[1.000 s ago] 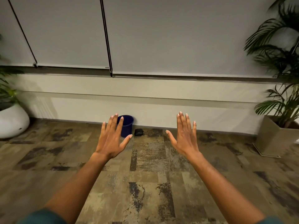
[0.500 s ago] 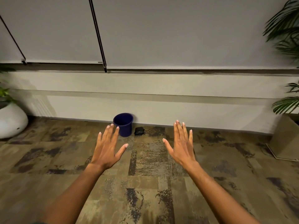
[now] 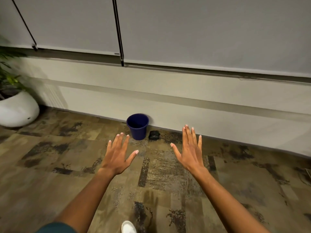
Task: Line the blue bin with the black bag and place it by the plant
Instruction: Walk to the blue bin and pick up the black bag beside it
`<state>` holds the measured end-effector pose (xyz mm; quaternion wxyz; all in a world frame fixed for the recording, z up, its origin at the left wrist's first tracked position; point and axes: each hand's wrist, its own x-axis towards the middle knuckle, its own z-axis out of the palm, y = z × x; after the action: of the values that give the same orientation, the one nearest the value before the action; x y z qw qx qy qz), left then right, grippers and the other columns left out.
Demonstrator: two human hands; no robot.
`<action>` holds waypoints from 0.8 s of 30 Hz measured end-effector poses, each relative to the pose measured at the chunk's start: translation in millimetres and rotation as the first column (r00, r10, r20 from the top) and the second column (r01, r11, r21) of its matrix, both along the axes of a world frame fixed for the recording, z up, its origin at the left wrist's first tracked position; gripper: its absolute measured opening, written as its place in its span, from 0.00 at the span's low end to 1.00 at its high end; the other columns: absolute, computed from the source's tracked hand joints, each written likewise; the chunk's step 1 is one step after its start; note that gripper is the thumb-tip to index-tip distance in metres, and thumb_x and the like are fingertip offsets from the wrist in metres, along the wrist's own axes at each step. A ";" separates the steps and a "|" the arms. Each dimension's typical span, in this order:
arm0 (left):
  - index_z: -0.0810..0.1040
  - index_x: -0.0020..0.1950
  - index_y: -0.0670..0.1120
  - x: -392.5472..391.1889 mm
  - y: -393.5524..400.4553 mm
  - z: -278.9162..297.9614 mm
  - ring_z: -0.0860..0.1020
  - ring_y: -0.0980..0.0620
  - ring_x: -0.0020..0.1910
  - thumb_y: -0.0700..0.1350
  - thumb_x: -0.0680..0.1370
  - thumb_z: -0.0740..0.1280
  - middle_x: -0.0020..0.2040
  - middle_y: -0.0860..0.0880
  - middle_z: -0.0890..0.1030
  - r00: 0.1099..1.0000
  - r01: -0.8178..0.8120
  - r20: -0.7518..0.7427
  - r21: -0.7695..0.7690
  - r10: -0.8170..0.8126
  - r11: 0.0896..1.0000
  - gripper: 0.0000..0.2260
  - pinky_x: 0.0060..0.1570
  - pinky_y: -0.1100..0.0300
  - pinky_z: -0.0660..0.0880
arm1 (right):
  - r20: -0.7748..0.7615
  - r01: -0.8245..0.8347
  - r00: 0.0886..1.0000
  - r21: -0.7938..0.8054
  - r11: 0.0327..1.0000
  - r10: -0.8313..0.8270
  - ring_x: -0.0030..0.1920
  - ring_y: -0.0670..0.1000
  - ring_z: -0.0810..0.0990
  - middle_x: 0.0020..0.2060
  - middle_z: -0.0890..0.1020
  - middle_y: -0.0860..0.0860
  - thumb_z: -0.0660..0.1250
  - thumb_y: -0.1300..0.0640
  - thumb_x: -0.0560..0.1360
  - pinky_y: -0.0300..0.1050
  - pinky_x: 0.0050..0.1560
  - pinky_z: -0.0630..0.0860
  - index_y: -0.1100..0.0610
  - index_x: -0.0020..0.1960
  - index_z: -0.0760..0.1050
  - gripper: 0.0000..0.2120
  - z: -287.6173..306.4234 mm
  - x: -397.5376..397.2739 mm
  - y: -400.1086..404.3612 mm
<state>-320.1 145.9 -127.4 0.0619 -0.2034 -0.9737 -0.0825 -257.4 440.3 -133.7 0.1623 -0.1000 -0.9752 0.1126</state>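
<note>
A small dark blue bin [image 3: 138, 127] stands upright on the floor against the base of the wall, with nothing visible inside it. Just to its right lies a crumpled black bag [image 3: 154, 135] on the floor. My left hand [image 3: 117, 155] is stretched out in front of me, palm down, fingers spread, holding nothing, a little short of the bin. My right hand [image 3: 190, 150] is held out the same way, fingers apart, to the right of the bag. A leafy plant [image 3: 8, 76] in a round white pot [image 3: 18, 110] stands at the far left by the wall.
A pale low wall [image 3: 185, 105] with grey roller blinds [image 3: 202, 31] above runs across the view. The floor [image 3: 67, 165] is patterned brown carpet. The toe of a white shoe [image 3: 128, 227] shows at the bottom edge.
The view has tilted and drawn closer to the bin. The plant in the square planter at the right has left the frame. Both hands stay spread and hold nothing.
</note>
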 end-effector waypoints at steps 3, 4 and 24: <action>0.55 0.80 0.44 -55.7 -5.5 -10.5 0.53 0.43 0.80 0.70 0.76 0.43 0.80 0.40 0.55 1.000 -0.003 0.021 -0.012 0.003 1.000 0.40 0.76 0.40 0.53 | 0.005 0.014 1.000 0.009 1.000 -0.014 0.80 0.52 0.41 0.80 0.45 0.51 0.46 0.31 0.77 0.62 0.78 0.44 0.55 0.80 0.41 0.41 -5.6 -50.8 -6.1; 0.55 0.80 0.44 -75.4 -6.9 -12.4 0.53 0.43 0.80 0.70 0.76 0.43 0.80 0.40 0.55 1.000 0.003 0.029 -0.014 -0.002 1.000 0.40 0.76 0.40 0.54 | 0.011 0.023 1.000 0.008 1.000 -0.023 0.80 0.52 0.41 0.80 0.45 0.51 0.46 0.31 0.77 0.62 0.78 0.44 0.55 0.80 0.41 0.41 -6.6 -68.7 -8.6; 0.51 0.80 0.46 -342.6 -17.5 -43.6 0.50 0.42 0.80 0.68 0.78 0.51 0.81 0.41 0.52 0.980 0.029 0.192 0.103 -0.048 0.994 0.37 0.76 0.41 0.49 | 0.116 0.072 0.991 0.002 0.997 -0.072 0.79 0.52 0.39 0.80 0.45 0.52 0.43 0.30 0.76 0.60 0.78 0.42 0.54 0.80 0.40 0.42 -27.0 -328.9 -49.4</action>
<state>-662.7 128.4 -171.0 -0.0249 -0.2099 -0.9656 -0.1517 -586.2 391.0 -160.7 0.1094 -0.1416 -0.9786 0.1017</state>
